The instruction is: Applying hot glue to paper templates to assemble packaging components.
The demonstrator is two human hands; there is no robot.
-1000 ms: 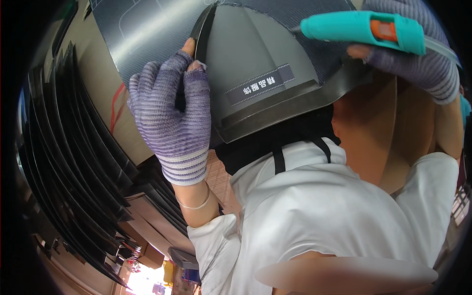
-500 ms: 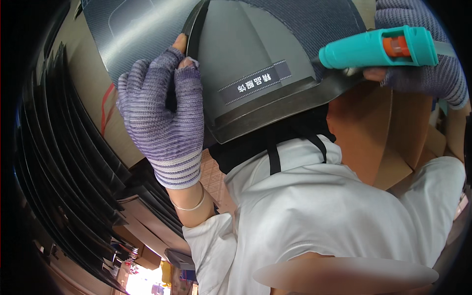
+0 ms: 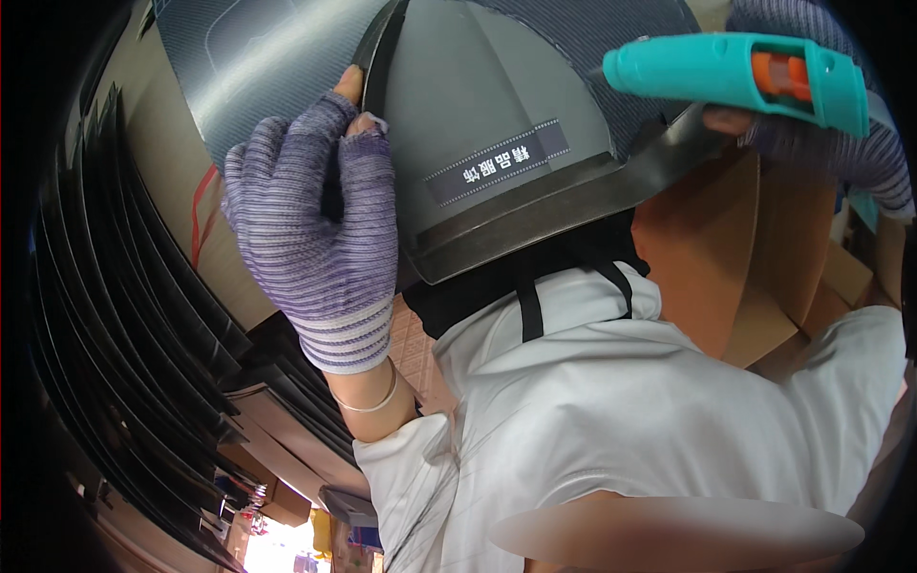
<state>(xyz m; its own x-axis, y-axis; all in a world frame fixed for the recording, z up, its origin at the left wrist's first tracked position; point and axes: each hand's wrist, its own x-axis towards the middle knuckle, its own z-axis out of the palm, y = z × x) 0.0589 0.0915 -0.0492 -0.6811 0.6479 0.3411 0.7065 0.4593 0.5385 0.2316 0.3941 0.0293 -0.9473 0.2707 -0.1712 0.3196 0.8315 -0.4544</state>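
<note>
A fanned stack of dark flat sheets (image 3: 124, 382) fills the left side, their edges curving with the lens. Behind them stands a tan cardboard panel (image 3: 162, 191). On the right lean brown cardboard pieces (image 3: 707, 258). At the bottom left a bright patch of light (image 3: 277, 554) shows, perhaps a doorway, with small blurred objects beside it.

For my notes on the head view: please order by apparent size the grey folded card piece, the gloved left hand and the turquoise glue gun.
1. grey folded card piece
2. left hand
3. turquoise glue gun, partly covered by the right hand
</note>
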